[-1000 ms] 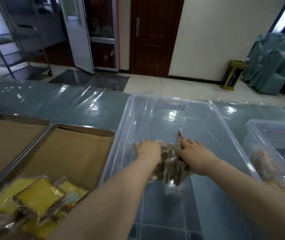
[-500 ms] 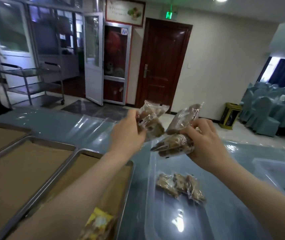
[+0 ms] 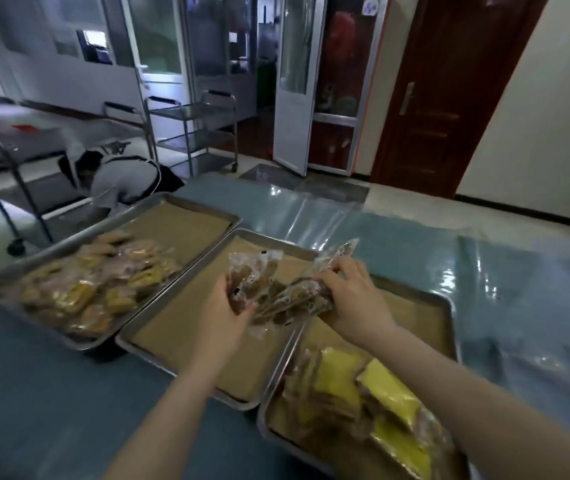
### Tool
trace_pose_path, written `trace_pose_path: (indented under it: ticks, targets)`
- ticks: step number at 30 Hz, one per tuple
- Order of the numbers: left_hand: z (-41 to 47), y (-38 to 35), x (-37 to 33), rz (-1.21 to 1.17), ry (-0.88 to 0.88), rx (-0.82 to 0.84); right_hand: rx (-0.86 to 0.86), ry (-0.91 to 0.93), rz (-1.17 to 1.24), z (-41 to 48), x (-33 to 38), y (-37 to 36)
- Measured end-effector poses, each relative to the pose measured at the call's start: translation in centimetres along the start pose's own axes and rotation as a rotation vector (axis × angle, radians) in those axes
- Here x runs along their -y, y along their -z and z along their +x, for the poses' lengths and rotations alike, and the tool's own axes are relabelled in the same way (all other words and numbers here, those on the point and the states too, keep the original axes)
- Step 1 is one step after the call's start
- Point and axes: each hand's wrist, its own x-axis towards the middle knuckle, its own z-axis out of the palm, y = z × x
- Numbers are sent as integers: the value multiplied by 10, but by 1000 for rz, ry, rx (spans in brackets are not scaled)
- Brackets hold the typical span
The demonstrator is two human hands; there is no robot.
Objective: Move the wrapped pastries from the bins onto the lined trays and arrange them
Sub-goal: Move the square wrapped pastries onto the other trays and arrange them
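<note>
Both grips are closed on cargo: our left grip (image 3: 223,308) curls round a clear-wrapped brown pastry (image 3: 254,278), and our right grip (image 3: 354,299) pinches a bundle (image 3: 297,301) of like packets, one tail of film sticking up. We hold them above the middle tray (image 3: 186,341), over its right edge toward the far corner; its brown paper liner lies bare. To do this step well, we judge, we should lower the packets flat, release one at a time and build rows from a corner, since the slick, crinkly film slides readily. Beside it, the left tray (image 3: 179,225) carries a loose heap (image 3: 96,285); the near right tray (image 3: 415,317) holds flat yellow slices (image 3: 339,379). Glossy clear sheeting (image 3: 484,271) covers the blue worktop (image 3: 51,393).
</note>
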Motion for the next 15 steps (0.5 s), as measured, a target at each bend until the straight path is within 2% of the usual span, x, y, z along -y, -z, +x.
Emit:
trace_pose_path:
  ticks: [6, 11, 13, 15]
  targets:
    - [20, 61, 93, 239, 154, -21, 178, -92, -35, 34, 68, -120]
    - [43, 72, 125, 553, 51, -79, 67, -275, -193, 31, 95, -175]
    - [46, 70, 142, 649, -6, -81, 154, -332, -235, 22, 97, -193]
    - [42, 65, 159, 689, -33, -38, 323, -299, -226, 11, 96, -209]
